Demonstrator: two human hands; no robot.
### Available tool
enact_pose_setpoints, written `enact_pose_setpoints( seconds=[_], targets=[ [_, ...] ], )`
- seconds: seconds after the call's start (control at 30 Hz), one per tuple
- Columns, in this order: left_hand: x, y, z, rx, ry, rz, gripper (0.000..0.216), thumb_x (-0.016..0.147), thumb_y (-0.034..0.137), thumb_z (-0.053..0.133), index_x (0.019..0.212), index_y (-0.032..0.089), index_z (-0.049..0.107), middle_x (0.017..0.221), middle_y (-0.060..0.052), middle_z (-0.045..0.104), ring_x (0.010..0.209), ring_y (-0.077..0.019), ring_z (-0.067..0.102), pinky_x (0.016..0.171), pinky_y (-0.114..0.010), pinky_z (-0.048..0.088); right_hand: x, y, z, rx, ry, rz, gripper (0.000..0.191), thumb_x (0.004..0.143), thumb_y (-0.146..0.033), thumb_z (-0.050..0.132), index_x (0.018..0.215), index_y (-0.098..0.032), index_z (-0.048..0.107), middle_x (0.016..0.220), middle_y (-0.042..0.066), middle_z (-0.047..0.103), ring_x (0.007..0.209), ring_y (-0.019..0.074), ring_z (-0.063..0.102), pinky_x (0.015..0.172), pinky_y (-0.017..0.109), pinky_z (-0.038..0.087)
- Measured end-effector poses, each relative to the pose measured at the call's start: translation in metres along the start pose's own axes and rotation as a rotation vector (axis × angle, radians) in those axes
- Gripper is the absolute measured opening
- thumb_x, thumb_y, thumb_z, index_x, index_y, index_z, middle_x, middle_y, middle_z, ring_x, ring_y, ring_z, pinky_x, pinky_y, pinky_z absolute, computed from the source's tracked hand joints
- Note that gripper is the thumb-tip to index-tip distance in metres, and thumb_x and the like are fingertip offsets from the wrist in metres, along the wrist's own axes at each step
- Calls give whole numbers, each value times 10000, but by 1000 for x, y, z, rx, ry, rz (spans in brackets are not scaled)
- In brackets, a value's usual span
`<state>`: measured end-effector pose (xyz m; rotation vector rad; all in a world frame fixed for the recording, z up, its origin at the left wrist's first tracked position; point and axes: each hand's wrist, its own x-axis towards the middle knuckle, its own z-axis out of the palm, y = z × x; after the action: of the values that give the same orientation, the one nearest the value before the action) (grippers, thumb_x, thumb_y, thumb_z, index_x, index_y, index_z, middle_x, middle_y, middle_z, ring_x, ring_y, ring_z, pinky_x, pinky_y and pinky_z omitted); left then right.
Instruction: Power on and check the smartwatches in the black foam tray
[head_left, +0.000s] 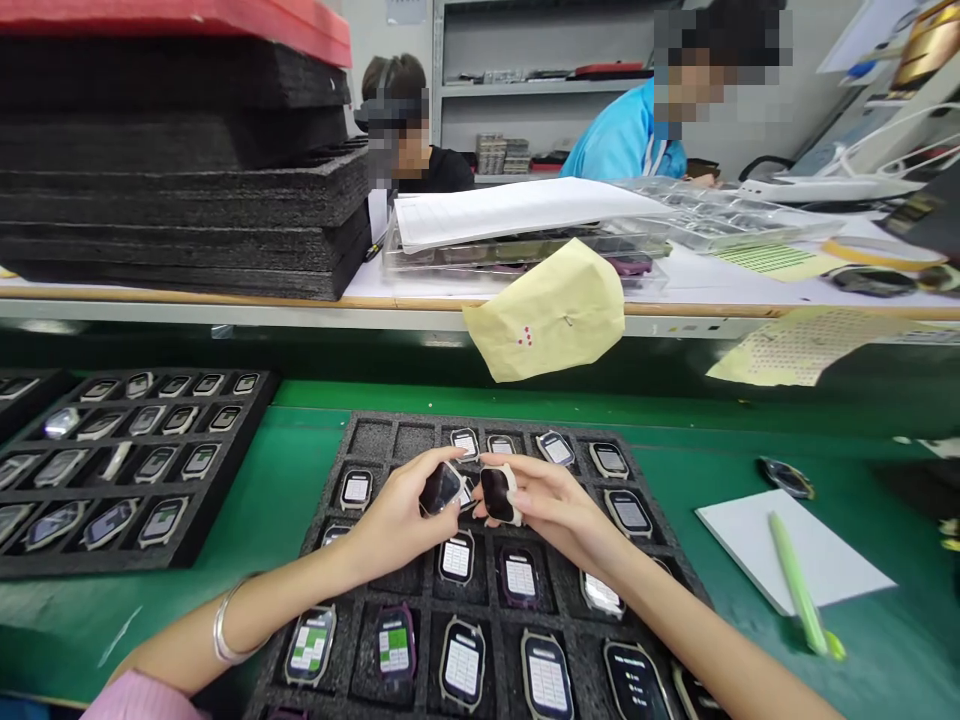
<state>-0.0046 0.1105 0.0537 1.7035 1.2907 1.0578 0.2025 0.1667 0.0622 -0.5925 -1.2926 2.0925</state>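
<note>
My left hand [394, 522] is closed on a small watch body with a dark screen [440, 489], pinched between thumb and fingers. My right hand [553, 508] pinches a second watch body [497, 494], dark screen facing me. Both hands hover over the middle of a black foam tray [341, 470] whose pockets hold several watch bodies, most with lit screens [462, 662]. The two held pieces nearly touch each other. A silver bangle circles my left wrist.
A second foam tray [236, 440] of watch bodies lies at left on the green mat. A white pad [739, 540] with a green pen [796, 585] sits at right. Stacked black foam trays [180, 180], papers and two other people fill the raised bench behind.
</note>
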Motion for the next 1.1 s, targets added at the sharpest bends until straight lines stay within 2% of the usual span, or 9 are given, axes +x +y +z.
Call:
enact_pose_setpoints(
  seconds=[0.23, 0.43, 0.7, 0.9, 1.1],
  targets=[
    [1, -2, 2, 5, -27, 40, 493, 798, 124, 564, 1281, 188, 488, 1316, -79, 574, 1211, -231, 528, 1051, -345, 382, 1, 2, -4, -11, -12, -7, 346, 804, -252, 747, 1144, -221, 692, 1011, 76, 716, 880, 220, 681, 833, 352, 517],
    [3, -5, 1, 73, -68, 62, 452, 791, 127, 565, 1235, 178, 501, 1197, -83, 630, 1066, -232, 601, 934, -350, 462, 0, -3, -1, -80, 12, -16, 321, 816, -223, 740, 1135, -217, 702, 1017, 75, 721, 886, 210, 679, 837, 318, 504],
    [2, -2, 0, 62, -83, 62, 464, 806, 167, 573, 1259, 180, 475, 1230, -90, 610, 1095, -232, 588, 956, -347, 447, -1, -2, 0, -92, 17, -11, 330, 811, -232, 746, 1138, -227, 701, 1017, 69, 719, 890, 198, 671, 832, 298, 504],
    [4, 6, -6, 77, -74, 53, 422, 809, 128, 540, 1224, 180, 485, 1168, -68, 624, 1054, -211, 586, 937, -322, 436, -2, -3, 1, -111, 30, -13, 321, 814, -246, 745, 1131, -217, 704, 966, 64, 719, 877, 196, 667, 843, 300, 496],
    [3, 1, -4, 84, -96, 66, 444, 802, 107, 538, 1231, 200, 471, 1177, -52, 614, 1068, -202, 577, 936, -311, 426, -2, -1, -1, -106, 15, -14, 326, 812, -255, 748, 1132, -211, 701, 986, 77, 718, 878, 210, 675, 837, 320, 497]
  ],
)
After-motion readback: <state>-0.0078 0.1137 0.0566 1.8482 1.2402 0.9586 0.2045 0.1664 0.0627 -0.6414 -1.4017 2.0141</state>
